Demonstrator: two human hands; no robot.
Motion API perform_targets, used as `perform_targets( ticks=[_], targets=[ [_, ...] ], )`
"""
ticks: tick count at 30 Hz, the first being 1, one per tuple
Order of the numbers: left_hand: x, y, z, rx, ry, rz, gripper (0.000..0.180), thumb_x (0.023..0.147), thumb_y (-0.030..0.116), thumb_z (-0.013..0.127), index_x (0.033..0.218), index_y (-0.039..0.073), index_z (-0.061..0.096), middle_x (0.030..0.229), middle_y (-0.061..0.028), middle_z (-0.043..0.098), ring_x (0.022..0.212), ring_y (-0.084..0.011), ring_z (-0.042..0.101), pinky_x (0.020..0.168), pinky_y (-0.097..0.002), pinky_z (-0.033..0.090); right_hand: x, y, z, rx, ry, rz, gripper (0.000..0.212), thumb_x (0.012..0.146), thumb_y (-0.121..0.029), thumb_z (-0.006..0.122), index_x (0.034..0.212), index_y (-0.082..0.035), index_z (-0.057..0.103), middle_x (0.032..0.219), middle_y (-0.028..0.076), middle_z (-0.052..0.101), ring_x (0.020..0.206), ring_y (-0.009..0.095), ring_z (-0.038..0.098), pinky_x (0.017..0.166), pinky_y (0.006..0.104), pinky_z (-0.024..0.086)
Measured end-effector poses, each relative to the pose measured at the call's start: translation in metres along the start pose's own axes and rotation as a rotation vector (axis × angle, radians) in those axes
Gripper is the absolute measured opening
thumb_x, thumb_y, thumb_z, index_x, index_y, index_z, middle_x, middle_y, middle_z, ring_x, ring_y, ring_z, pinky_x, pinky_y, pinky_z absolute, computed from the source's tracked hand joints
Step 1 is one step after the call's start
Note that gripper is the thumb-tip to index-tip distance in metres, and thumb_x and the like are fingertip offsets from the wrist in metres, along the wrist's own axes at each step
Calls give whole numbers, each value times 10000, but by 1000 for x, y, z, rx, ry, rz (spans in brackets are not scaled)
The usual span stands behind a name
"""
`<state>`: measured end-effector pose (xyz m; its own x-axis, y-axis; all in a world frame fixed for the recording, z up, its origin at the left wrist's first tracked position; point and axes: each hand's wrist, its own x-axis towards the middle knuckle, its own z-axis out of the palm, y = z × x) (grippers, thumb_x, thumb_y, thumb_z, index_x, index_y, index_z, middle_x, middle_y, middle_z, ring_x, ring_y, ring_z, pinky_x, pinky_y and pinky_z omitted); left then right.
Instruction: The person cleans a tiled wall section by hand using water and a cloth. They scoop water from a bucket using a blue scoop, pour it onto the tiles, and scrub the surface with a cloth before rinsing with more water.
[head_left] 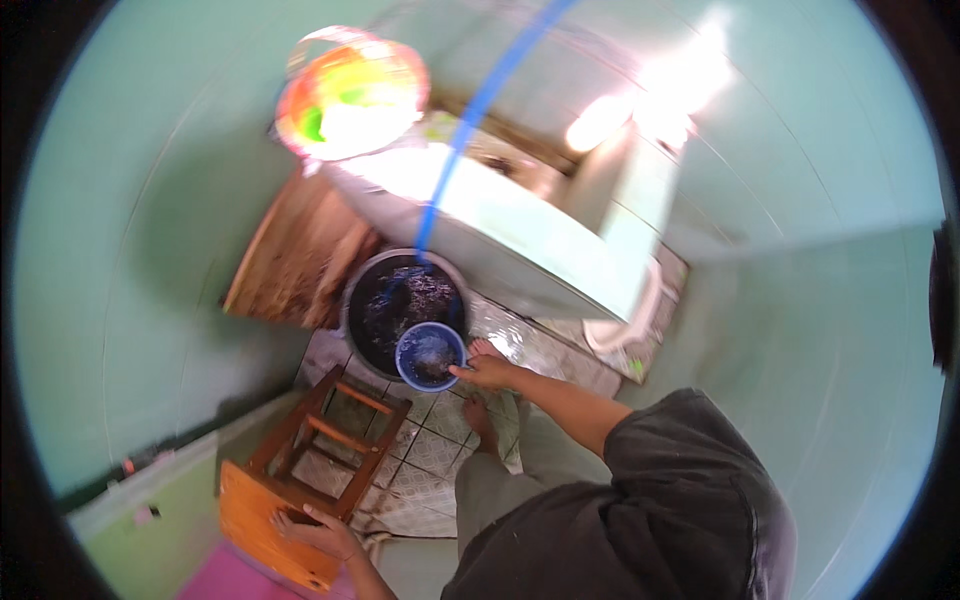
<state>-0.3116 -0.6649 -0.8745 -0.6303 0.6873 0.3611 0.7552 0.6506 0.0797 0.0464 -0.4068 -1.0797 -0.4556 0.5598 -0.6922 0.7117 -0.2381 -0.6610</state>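
Near: person in a dark short-sleeved top [690, 480] and pale trousers [500, 497], bare feet [480, 420] on the patterned tile floor [430, 448]. Left hand [318, 532] lies on the orange-brown seat of a wooden stool [262, 530], beside a dark slot; thumb apart from the fingers, but cannot tell whether the fingertips hook into the slot or only rest there. Stool legs and rungs extend away from the seat toward the tub. Right hand [487, 371] grips a small blue bowl [408, 348] at its right side, thumb at the rim, other fingers mostly hidden. Bowl contains water, its surface disturbed; seen over the near right part of a large dark tub [349, 310]. Contact between bowl and tub cannot be determined. Tub also holds water, rippled and glinting. Blue hose [480, 108] runs from the top of the view down to the tub's far rim. Left of tub: brown wooden panel [295, 250], tilted in view. Beyond: pale tiled basin wall [520, 232], white curved fixture [612, 335] at its right end. Farther: orange-and-green basket [352, 95], blurred and overexposed; pale green walls [150, 200]; strong glare upper right.
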Motion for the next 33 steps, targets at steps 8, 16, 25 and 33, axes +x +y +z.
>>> perform_targets(
  ticks=[8,16,25,33],
  targets=[
    [1,4,4,53,95,286,483,1013,258,539,1312,-110,446,1383,-289,442,1290,-443,434,1081,-532,376,-155,124,17,345,261,251,809,902,-727,472,914,65,636,738,176,658,666,270,650,646,380,517],
    [5,206,9,-672,-280,670,469,978,143,546,1359,-85,396,1466,-281,361,1397,-432,336,1153,-515,261,-260,254,18,1449,659,569,366,977,-352,490,778,-49,543,639,57,518,469,180,485,432,378,453],
    [-55,516,-5,-934,-451,1235,466,951,118,571,1348,-78,425,1436,-275,419,1390,-430,356,1166,-502,243,-372,356,8,1866,936,756,152,962,-185,457,893,-52,481,616,51,509,452,153,466,403,317,433],
    [-99,615,32,-860,-379,1411,576,915,162,597,1365,-105,357,1461,-292,360,1440,-459,242,1187,-571,171,-415,387,31,2047,900,678,146,954,-166,457,853,-60,460,585,48,491,445,146,453,406,295,427]
  ],
)
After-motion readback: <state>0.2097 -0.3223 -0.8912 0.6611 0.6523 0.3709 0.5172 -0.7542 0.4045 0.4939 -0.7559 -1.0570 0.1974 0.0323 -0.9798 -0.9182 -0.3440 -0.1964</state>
